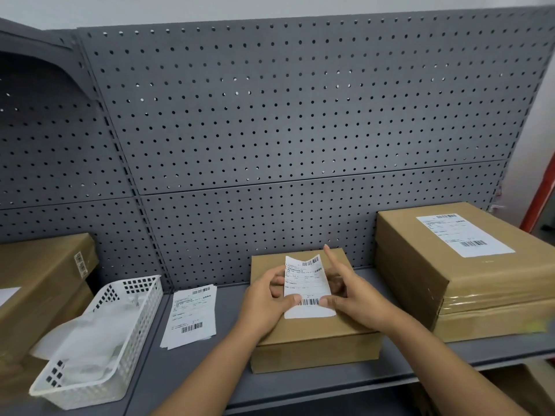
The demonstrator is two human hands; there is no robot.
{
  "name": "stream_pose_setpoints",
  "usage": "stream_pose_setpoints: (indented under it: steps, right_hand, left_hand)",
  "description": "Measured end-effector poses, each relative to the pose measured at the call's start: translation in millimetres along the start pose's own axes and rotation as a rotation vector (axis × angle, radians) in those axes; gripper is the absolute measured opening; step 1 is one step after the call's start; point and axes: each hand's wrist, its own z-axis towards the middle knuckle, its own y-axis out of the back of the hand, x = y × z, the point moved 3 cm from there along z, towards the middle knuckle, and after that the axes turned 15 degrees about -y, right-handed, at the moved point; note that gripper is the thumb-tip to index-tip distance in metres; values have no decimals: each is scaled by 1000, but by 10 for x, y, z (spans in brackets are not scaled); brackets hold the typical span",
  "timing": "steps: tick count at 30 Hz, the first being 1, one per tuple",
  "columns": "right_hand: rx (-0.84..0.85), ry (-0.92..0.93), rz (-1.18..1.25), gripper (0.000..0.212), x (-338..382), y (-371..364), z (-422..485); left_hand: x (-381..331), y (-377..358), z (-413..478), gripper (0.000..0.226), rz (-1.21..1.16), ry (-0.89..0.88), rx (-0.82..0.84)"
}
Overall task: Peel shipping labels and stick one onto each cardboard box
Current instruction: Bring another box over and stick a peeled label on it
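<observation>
A white shipping label [306, 285] with barcodes is held just above a small brown cardboard box [315, 340] at the middle of the shelf. My left hand [267, 298] pinches the label's lower left edge, and my right hand [351, 292] pinches its lower right edge with the index finger pointing up. The label's top edge curls upward. A stack of spare labels [190, 316] lies flat on the shelf to the left of the box. A larger box [468, 283] at the right carries a label [464, 234] on its top.
A white plastic basket [99, 382] with crumpled backing paper stands at the front left. Behind it sit brown boxes [45, 283] with a small barcode sticker. A grey pegboard wall [270, 115] backs the grey shelf [300, 388].
</observation>
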Motion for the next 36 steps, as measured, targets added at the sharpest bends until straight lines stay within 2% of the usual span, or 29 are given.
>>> stream_pose_setpoints:
  steps: [4, 9, 13, 17, 20, 23, 31, 36]
  right_hand:
    - [-53, -103, 62, 114, 95, 33, 116]
    - [-168, -95, -109, 130, 154, -106, 137]
    - [-164, -75, -155, 115, 23, -136, 165]
    - [-133, -42, -175, 101, 8, -106, 160]
    - [-81, -42, -168, 117, 10, -72, 119]
    - [41, -53, -116, 133, 8, -26, 78]
    - [293, -111, -189, 129, -2, 122, 81]
    - [332, -106, -172, 124, 12, 213, 78]
  left_hand:
    - [-18, 24, 128, 60, -23, 60, -23]
    - [-19, 11, 89, 69, 135, 14, -19]
    - [63, -50, 28, 71, 187, -22, -13]
    - [36, -76, 28, 60, 312, -65, 9]
    - [-11, -53, -5, 72, 316, -83, 48]
    - [-63, -26, -53, 87, 326, -130, 91]
    - [71, -38, -48, 90, 249, -94, 130]
    - [93, -27, 0, 76, 207, -55, 151]
